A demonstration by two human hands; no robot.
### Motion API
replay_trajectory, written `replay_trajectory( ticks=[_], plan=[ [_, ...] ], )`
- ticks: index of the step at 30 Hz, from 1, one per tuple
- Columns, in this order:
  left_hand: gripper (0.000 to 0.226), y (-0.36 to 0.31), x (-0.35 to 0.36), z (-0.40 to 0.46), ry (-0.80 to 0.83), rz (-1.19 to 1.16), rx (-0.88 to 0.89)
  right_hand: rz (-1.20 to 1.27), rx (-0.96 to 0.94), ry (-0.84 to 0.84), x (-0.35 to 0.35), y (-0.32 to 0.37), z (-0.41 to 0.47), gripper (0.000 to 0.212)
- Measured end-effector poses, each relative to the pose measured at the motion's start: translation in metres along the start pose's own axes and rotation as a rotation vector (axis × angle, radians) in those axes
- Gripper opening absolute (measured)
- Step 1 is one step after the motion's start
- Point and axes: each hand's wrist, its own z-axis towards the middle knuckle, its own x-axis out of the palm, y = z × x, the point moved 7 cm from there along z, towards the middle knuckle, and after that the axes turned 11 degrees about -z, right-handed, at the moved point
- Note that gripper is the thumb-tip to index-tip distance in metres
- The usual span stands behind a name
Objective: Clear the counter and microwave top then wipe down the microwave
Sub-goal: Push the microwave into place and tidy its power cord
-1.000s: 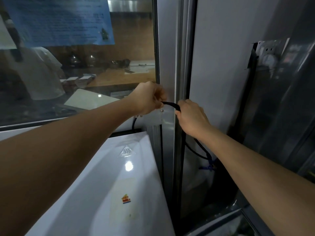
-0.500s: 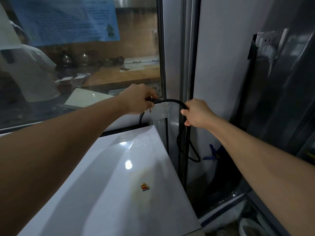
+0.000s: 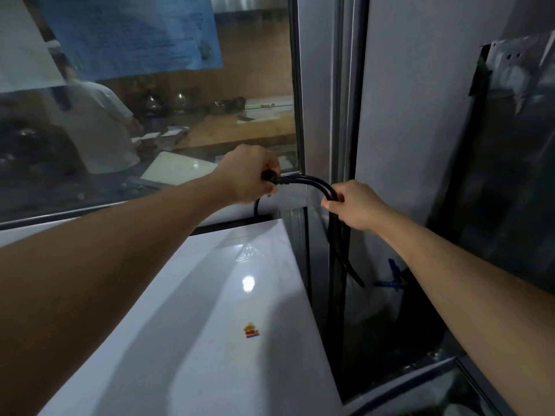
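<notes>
The white microwave point(image 3: 210, 340) fills the lower middle, its glossy top bare apart from a small coloured sticker point(image 3: 251, 330). Behind its back right corner a black power cord point(image 3: 312, 183) runs doubled between my hands. My left hand point(image 3: 249, 178) grips the plug end of the cord above the microwave's rear edge. To the right, my right hand point(image 3: 353, 205) is curled round the bend of the cord, whose loops hang down into the gap beside the microwave.
A glass window point(image 3: 180, 115) with a blue notice point(image 3: 132, 34) stands behind the microwave. A metal window frame post point(image 3: 318, 115) and a grey wall point(image 3: 420, 115) are on the right, with a wall socket point(image 3: 513, 64) higher up. A blue tap point(image 3: 393, 276) sits low in the gap.
The hands have drawn apart along the cord. More cord is now gathered into doubled strands between them, and the loop hanging below my right hand has lengthened.
</notes>
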Motion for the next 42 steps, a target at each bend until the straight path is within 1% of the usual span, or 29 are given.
replay_trajectory(
  ticks=[3, 7, 9, 12, 14, 17, 19, 21, 23, 28, 30, 33, 35, 39, 42],
  plan=[
    [0.024, 0.000, 0.004, 0.002, -0.009, 0.034, -0.028, 0.068, -0.007, 0.076, 0.003, -0.009, 0.003, 0.014],
    [0.026, 0.001, 0.002, 0.003, -0.027, 0.063, -0.069, 0.106, -0.029, 0.078, 0.002, -0.011, 0.009, 0.012],
    [0.025, 0.001, 0.000, 0.003, -0.044, 0.100, -0.085, 0.126, -0.045, 0.114, 0.007, -0.011, 0.013, 0.016],
    [0.024, 0.002, -0.002, 0.002, -0.069, 0.123, -0.096, 0.068, -0.098, 0.152, 0.015, -0.009, 0.014, 0.024],
    [0.024, 0.003, 0.000, 0.001, -0.069, 0.136, -0.100, 0.018, -0.134, 0.128, 0.019, -0.008, 0.014, 0.023],
    [0.024, 0.006, 0.002, 0.000, -0.077, 0.160, -0.116, -0.079, -0.180, 0.064, 0.023, -0.005, 0.017, 0.016],
    [0.024, 0.010, 0.004, -0.001, -0.077, 0.172, -0.122, -0.217, -0.203, -0.022, 0.024, -0.005, 0.020, 0.013],
    [0.025, 0.013, 0.008, -0.002, -0.080, 0.176, -0.124, -0.267, -0.203, -0.108, 0.025, -0.005, 0.020, 0.013],
    [0.028, 0.015, 0.010, -0.002, -0.100, 0.180, -0.120, -0.253, -0.202, -0.172, 0.030, -0.005, 0.021, 0.014],
    [0.024, 0.019, 0.007, 0.002, -0.165, 0.179, -0.105, -0.161, -0.177, -0.246, 0.041, 0.000, 0.028, 0.012],
    [0.022, 0.022, 0.002, 0.004, -0.186, 0.172, -0.117, -0.076, -0.153, -0.256, 0.044, 0.001, 0.032, 0.014],
    [0.021, 0.026, -0.001, 0.003, -0.192, 0.169, -0.124, 0.089, -0.155, -0.256, 0.049, 0.004, 0.030, 0.011],
    [0.023, 0.025, 0.001, 0.000, -0.184, 0.191, -0.117, 0.147, -0.167, -0.217, 0.057, 0.006, 0.025, 0.008],
    [0.027, 0.024, 0.016, -0.007, -0.143, 0.282, -0.097, 0.126, -0.101, -0.104, 0.085, -0.006, 0.021, 0.006],
    [0.025, 0.032, 0.019, -0.012, -0.151, 0.285, -0.126, 0.137, -0.079, -0.042, 0.096, -0.018, 0.019, 0.014]
  ],
)
